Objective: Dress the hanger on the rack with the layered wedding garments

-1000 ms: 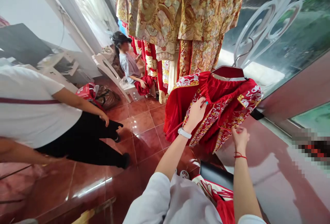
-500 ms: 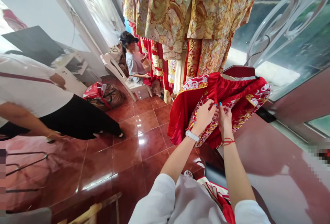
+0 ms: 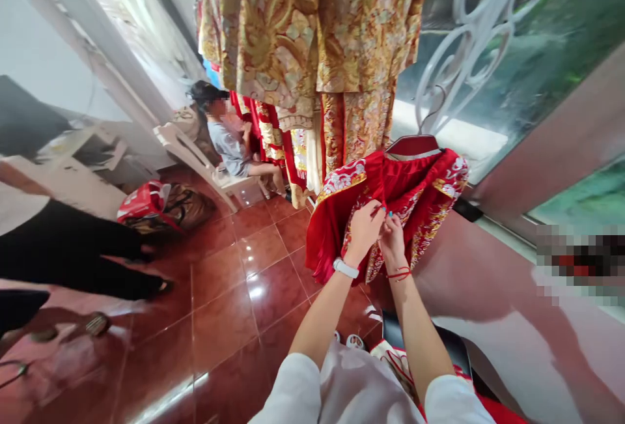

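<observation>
A red jacket (image 3: 325, 235) with white and gold embroidery hangs in front of me, its front edges parted. Its metal hanger hook (image 3: 433, 110) catches on white scrollwork (image 3: 481, 27) by the window. My left hand (image 3: 364, 228), with a white band at the wrist, pinches the jacket's front below the collar. Right beside it, my right hand (image 3: 393, 241), wearing a red string bracelet, is also closed on the cloth there. The fingertips of both hands nearly meet; the small part between them is too hidden to make out.
Gold embroidered garments (image 3: 283, 33) hang behind the jacket. A person (image 3: 227, 144) sits on a white chair (image 3: 188, 157) beyond; another in black trousers (image 3: 63, 241) stands at left. A red bag (image 3: 146, 206) lies on the tiled floor (image 3: 219, 307). A dark seat (image 3: 446, 346) is below me.
My view has turned to the right, so the scene sits further left. Both hands remain at the jacket's front, fingertips closer together. The standing person has shifted toward the left edge.
</observation>
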`<control>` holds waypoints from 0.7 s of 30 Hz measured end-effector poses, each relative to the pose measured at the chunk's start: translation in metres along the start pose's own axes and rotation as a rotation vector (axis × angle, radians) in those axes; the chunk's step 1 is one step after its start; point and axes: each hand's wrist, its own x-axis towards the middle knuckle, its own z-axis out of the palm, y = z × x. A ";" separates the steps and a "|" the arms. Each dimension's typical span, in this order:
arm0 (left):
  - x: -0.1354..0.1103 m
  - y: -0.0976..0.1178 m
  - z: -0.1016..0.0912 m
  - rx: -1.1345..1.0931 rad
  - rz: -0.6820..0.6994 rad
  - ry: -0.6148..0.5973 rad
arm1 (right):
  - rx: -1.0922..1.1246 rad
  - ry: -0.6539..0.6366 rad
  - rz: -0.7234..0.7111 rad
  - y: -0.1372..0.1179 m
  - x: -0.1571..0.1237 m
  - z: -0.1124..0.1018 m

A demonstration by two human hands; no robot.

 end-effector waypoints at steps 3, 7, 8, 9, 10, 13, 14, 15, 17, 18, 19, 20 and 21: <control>-0.001 -0.005 0.004 -0.050 0.035 0.016 | 0.018 0.043 -0.049 0.006 0.000 0.002; 0.004 -0.004 0.006 -0.047 0.011 0.038 | -0.095 0.117 -0.261 0.007 -0.005 0.008; 0.007 -0.002 0.006 0.006 -0.007 0.023 | -0.154 0.149 -0.329 0.007 -0.008 0.009; 0.010 -0.001 0.006 0.079 -0.022 0.007 | -0.205 0.177 -0.382 0.007 -0.011 0.008; 0.012 0.001 0.005 0.159 -0.027 -0.007 | -0.228 0.193 -0.404 0.006 -0.013 0.008; 0.016 0.000 0.007 0.349 0.036 -0.039 | -0.142 0.155 -0.251 0.006 -0.014 0.004; 0.015 -0.001 0.008 0.381 0.070 -0.041 | -0.105 0.133 -0.174 0.006 -0.012 0.002; 0.013 -0.004 0.010 0.402 0.099 -0.040 | -0.082 0.117 -0.110 0.006 -0.010 0.000; 0.007 -0.008 0.013 0.413 0.130 -0.007 | -0.088 0.107 -0.055 0.009 -0.005 -0.004; 0.004 -0.010 0.015 0.401 0.137 0.025 | -0.103 0.111 -0.054 0.011 -0.004 -0.007; 0.001 -0.010 0.015 0.381 0.142 0.065 | -0.119 0.122 -0.056 0.014 -0.004 -0.011; -0.001 -0.010 0.015 0.353 0.148 0.112 | -0.137 0.140 -0.061 0.017 -0.006 -0.016; -0.002 -0.010 0.013 0.320 0.156 0.167 | -0.160 0.162 -0.064 0.021 -0.009 -0.022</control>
